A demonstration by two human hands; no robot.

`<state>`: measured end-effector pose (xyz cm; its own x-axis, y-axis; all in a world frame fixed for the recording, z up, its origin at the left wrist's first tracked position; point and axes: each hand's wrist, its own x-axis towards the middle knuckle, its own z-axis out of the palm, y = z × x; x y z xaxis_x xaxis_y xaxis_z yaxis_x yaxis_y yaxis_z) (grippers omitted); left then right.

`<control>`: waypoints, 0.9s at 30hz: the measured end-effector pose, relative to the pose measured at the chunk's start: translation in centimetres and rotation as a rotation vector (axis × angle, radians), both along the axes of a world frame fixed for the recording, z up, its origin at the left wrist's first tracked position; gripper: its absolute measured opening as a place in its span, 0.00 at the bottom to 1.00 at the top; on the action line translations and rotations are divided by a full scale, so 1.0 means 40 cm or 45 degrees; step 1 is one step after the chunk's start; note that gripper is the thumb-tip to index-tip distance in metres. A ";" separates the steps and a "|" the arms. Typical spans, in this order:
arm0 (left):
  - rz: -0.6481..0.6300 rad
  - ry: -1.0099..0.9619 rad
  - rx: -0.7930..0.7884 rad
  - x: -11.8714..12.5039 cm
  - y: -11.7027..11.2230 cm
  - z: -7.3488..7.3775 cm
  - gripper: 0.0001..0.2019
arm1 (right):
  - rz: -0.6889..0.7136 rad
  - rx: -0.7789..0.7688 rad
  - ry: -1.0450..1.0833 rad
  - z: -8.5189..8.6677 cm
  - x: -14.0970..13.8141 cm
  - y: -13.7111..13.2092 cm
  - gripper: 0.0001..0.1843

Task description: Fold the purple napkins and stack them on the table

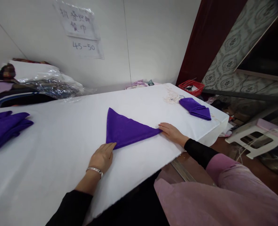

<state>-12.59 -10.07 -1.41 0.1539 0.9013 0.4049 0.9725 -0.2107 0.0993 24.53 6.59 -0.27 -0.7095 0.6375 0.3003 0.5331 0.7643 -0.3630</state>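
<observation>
A purple napkin (124,129) folded into a triangle lies flat on the white table (59,150), in front of me. My left hand (102,156) rests on the table with its fingertips pressing the triangle's near left corner; a silver bracelet sits on that wrist. My right hand (172,132) lies flat with fingers stretched out onto the triangle's right tip. Neither hand grips anything.
A folded purple napkin (195,108) lies near the table's far right corner. A pile of purple napkins (4,127) sits at the left edge. Plastic-wrapped bundles (47,83) line the wall. A red basket (191,87) and a white stool (256,138) stand at the right.
</observation>
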 end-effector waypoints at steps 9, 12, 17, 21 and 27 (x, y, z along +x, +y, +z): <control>-0.021 -0.017 0.020 -0.001 0.002 -0.004 0.18 | -0.441 -0.693 0.443 0.025 0.006 0.001 0.19; -0.032 -0.013 0.017 0.000 0.004 -0.004 0.18 | -0.412 -0.801 0.458 0.029 -0.013 0.015 0.17; -0.017 -0.054 -0.020 -0.002 0.001 -0.002 0.18 | -0.356 -1.022 0.657 0.040 -0.033 0.023 0.15; 0.013 -0.045 -0.078 0.004 -0.007 0.028 0.17 | -0.294 -1.155 0.774 0.058 -0.033 0.016 0.16; -0.063 -0.077 -0.053 0.161 0.077 0.132 0.17 | -0.226 -1.194 0.831 0.062 -0.032 0.013 0.17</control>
